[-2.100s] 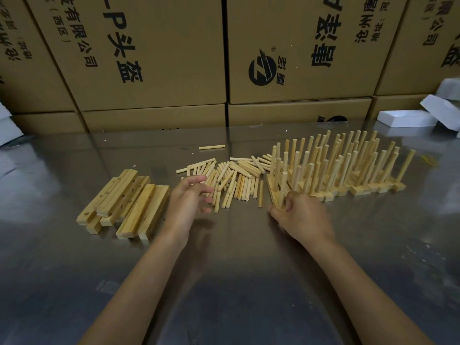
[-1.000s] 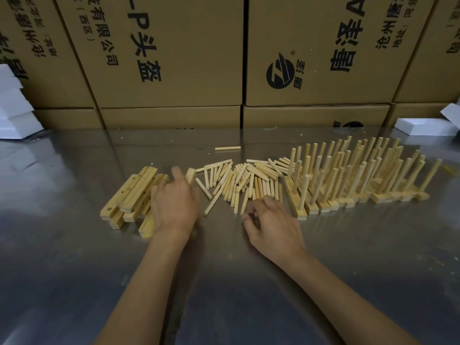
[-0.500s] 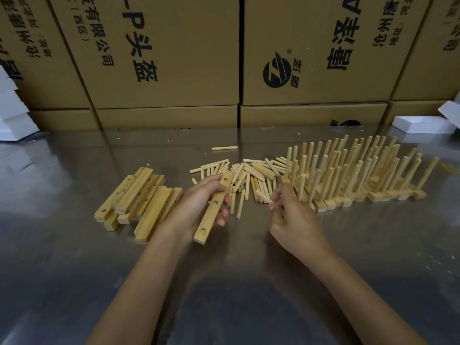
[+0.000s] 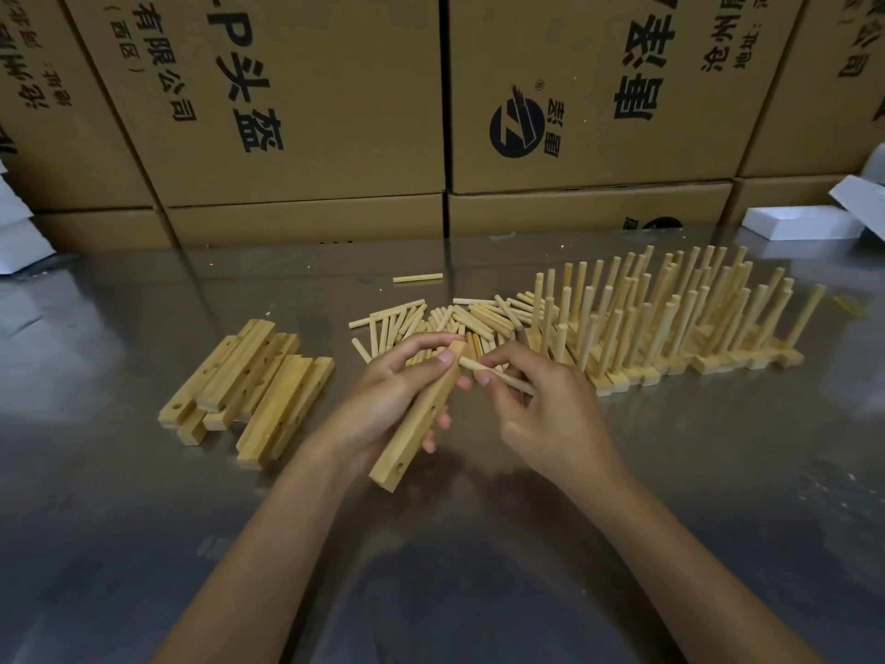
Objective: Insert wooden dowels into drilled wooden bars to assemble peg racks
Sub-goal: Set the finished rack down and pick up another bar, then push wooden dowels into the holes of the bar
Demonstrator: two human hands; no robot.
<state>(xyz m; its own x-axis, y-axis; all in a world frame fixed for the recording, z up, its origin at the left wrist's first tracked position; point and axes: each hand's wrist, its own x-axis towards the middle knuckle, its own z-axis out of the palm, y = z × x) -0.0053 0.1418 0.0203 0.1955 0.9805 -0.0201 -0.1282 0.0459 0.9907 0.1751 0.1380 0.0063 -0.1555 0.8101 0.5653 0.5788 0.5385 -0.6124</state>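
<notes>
Wooden bar (image 4: pixel 421 414) with drilled holes sits slanted in the left hand (image 4: pixel 388 400), fingers curled around it, above the shiny table (image 4: pixel 479 567). Right hand (image 4: pixel 541 404) pinches one dowel (image 4: pixel 493 373), its tip near the bar's top end.

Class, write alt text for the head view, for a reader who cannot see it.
A left hand holds a drilled wooden bar while the right hand pinches a dowel near its top end. On the steel table lie spare bars, loose dowels and finished racks.
</notes>
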